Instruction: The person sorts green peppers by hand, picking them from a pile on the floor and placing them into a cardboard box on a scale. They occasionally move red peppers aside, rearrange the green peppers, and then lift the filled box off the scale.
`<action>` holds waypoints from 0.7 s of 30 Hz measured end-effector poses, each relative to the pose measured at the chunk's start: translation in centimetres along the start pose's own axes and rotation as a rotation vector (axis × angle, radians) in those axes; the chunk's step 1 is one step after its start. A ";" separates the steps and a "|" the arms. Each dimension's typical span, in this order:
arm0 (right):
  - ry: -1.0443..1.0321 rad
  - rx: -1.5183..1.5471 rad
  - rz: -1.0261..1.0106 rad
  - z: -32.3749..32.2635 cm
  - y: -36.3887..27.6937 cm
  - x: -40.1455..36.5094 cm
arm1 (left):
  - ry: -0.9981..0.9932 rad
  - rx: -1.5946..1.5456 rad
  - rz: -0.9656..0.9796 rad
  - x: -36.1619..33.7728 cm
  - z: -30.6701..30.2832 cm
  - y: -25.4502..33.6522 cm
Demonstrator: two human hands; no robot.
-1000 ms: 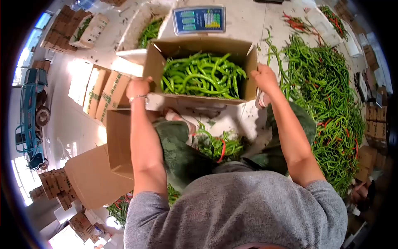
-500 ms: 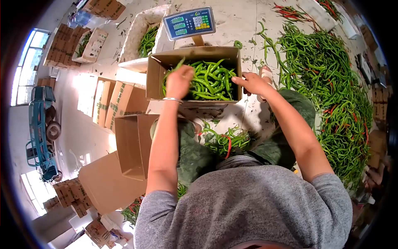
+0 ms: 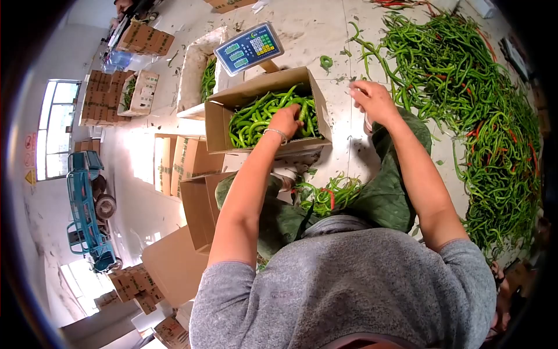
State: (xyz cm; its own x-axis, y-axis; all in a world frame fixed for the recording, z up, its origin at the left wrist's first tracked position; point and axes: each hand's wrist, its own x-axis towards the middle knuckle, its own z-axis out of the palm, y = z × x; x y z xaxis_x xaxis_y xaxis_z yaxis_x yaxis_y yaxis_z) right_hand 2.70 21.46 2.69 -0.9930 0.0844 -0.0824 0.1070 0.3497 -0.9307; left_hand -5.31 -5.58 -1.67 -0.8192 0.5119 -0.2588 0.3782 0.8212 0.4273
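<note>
A cardboard box (image 3: 232, 95) holds many green chili peppers (image 3: 256, 119) and sits tilted in front of me. Reaching in over the near side, my left hand (image 3: 285, 122) has its fingers curled round peppers in the middle of the pile; the fingertips are partly hidden. My right hand (image 3: 374, 100) hovers to the right of the box, apart from it, fingers loosely spread with nothing visible in them. Just behind the box stands a scale display (image 3: 249, 49) with a keypad.
A large heap of green peppers (image 3: 494, 145) with some red ones covers the floor on my right. A smaller pile (image 3: 328, 196) lies between my legs. A white foam box (image 3: 189, 75) stands behind left; cardboard boxes (image 3: 195, 166) and a blue vehicle (image 3: 87, 209) are on the left.
My left hand has moved right and deeper into the peppers. My right hand has left the box's right edge and moved away to the right. The view has turned slightly.
</note>
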 end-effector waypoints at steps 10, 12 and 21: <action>0.099 -0.069 -0.041 -1.3 0.1 1.9 | 0.331 -0.043 -0.147 5.6 -0.4 2.9; 0.092 -0.088 -0.057 -1.5 0.2 2.1 | 0.281 0.101 -0.266 6.2 0.6 1.4; 0.089 -0.104 -0.084 -2.6 0.4 2.4 | 0.176 -0.158 -0.288 6.2 -2.3 -1.6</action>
State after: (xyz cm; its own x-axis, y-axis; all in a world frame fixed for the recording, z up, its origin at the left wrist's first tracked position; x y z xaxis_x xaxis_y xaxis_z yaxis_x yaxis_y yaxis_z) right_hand 0.54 24.21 3.01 -0.9909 0.1313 0.0306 0.0326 0.4536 -0.8906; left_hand -11.99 -4.30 -2.02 -0.9492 0.2027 -0.2408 0.0612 0.8693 0.4906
